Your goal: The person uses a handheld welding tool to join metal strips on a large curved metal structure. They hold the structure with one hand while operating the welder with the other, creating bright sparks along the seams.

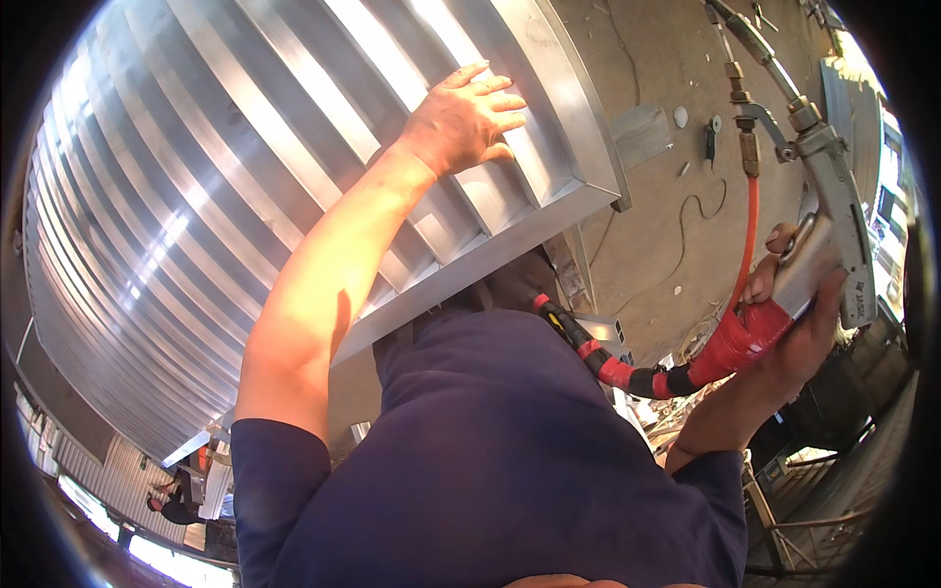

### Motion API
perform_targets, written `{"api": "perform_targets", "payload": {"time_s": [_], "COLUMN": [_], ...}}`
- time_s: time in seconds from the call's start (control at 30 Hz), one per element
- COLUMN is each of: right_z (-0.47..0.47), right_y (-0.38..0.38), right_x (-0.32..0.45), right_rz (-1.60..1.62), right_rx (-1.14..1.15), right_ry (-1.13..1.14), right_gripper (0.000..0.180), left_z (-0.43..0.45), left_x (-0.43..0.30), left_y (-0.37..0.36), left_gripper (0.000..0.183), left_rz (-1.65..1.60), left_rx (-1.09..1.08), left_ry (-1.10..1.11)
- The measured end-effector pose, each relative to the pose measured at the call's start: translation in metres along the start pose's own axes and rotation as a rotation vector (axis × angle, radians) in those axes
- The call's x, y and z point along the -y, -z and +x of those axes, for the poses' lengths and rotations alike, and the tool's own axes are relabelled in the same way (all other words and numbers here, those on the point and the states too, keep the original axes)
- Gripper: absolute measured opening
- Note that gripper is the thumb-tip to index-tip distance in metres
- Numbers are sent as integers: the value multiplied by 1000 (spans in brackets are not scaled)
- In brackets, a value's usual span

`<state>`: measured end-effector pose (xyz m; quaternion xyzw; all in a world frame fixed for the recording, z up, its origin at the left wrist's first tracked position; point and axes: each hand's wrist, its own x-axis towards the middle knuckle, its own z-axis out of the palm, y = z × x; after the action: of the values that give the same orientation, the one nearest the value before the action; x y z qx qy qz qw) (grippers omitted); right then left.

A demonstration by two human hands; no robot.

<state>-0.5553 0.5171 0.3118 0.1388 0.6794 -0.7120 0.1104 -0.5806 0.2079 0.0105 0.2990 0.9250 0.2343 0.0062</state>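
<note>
A large slatted metal louver panel (294, 95) fills the left and upper part of the view, its slats set in a flat metal frame. My left hand (470, 121) lies with spread fingers on slats near the panel's right end and holds nothing. At the right, my right hand (816, 301) is wrapped round the grip of a grey metal spray gun (831, 169). An orange hose (749, 235) joins metal fittings beside the gun. From the grip, a hose bundle bound in red and black tape (639, 381) curves down to my waist. The gun is apart from the panel.
On the floor at upper right lie a thin cable (687, 213), a small black tool (710, 140), a white disc (680, 116) and a metal plate (643, 136). Another person (176, 507) is far off at lower left. A metal frame (779, 529) stands at lower right.
</note>
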Motion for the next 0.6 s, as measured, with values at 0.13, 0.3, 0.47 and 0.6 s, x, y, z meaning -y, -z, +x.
{"api": "perform_targets", "payload": {"time_s": [0.13,0.3,0.47,0.6], "right_z": [-7,-20,-24,-23], "right_y": [1,20,-16,-79], "right_x": [29,105,138,123], "right_rz": [-168,-261,-550,-846], "right_rx": [22,-65,-68,-318], "right_ry": [107,271,142,123], "right_gripper": [69,75,69,63], "left_z": [1,6,12,12], "left_x": [2,2,2,3], "left_y": [-2,5,20,26], "left_gripper": [57,65,67,64], "left_rz": [-13,76,105,88], "left_rx": [-4,64,232,247], "left_ry": [12,48,42,37]}}
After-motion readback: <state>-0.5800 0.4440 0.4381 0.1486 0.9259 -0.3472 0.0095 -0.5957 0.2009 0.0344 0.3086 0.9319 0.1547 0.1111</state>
